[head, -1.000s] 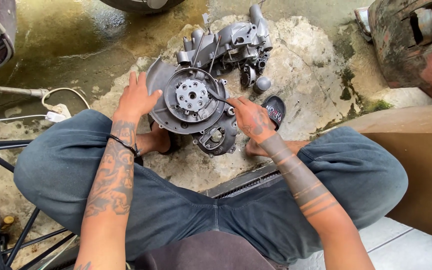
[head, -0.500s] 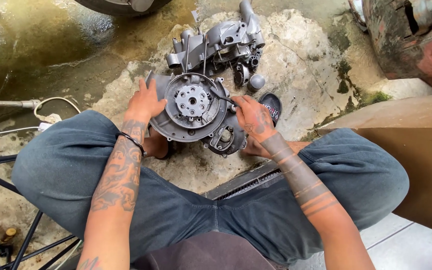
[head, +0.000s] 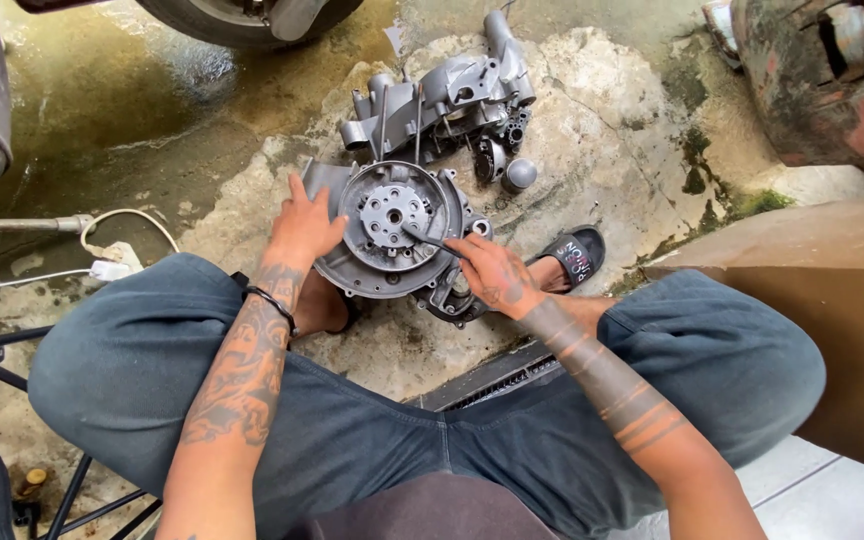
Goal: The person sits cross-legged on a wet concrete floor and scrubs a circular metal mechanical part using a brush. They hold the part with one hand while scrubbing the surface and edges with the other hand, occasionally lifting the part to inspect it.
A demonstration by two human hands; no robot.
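Since a second ago my view has drifted so the engine case (head: 382, 235) sits a little lower and left of where it was, while my hands have kept their places on it. My left hand (head: 302, 225) lies flat and open against the case's rim at about nine o'clock, fingers spread, gripping nothing, only pressing. My right hand (head: 492, 270) is closed around a thin dark tool (head: 430, 238); its handle end is hidden in my fist, so I cannot tell what kind it is. The tool's long axis runs from my fist at four o'clock of the round plate up toward ten o'clock, its tip touching the hub (head: 389, 212) near the centre. So the hub lies up and left of my right grip, and the right hand is the nearer one to it; the left rests on the far side of the plate. A second casting (head: 452, 95) lies at twelve o'clock, just beyond the case on the concrete floor (head: 612, 150), with a small round cap (head: 519, 175) beside it.
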